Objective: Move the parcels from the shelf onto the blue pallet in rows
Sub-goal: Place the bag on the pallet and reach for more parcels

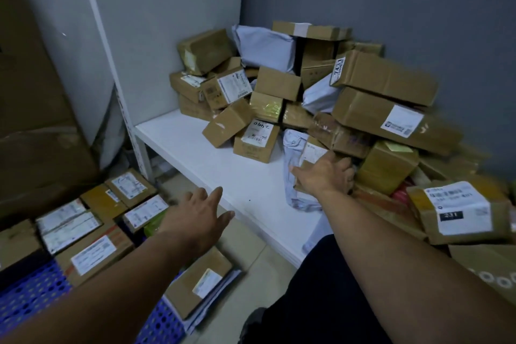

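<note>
Grey walls meet in a corner behind a white shelf, whose back and right side, from 12 to 3 o'clock, carry a loose pile of parcels: brown cardboard boxes lying at all angles with a few grey plastic mailers among them. A long cardboard box marked 7431 lies tilted near the top of the pile at about 1 o'clock. Just right of centre, the right hand reaches into the front of the pile and grips a small cardboard parcel, its fingers curled over the far edge and its thumb stretched out along the near side. That parcel lies on a grey poly mailer that rests on the shelf's front part. The left hand hovers at about 7 o'clock from centre, beside the shelf's front edge, with fingers spread and relaxed and nothing in it. At 8 o'clock the blue pallet, a perforated plastic grid, holds labelled boxes packed side by side in rows. A flat cardboard parcel lies at the pallet's right edge, at 6 o'clock, on top of pale envelopes. A large brown carton stands at 9 o'clock, left of the shelf's white upright.
</note>
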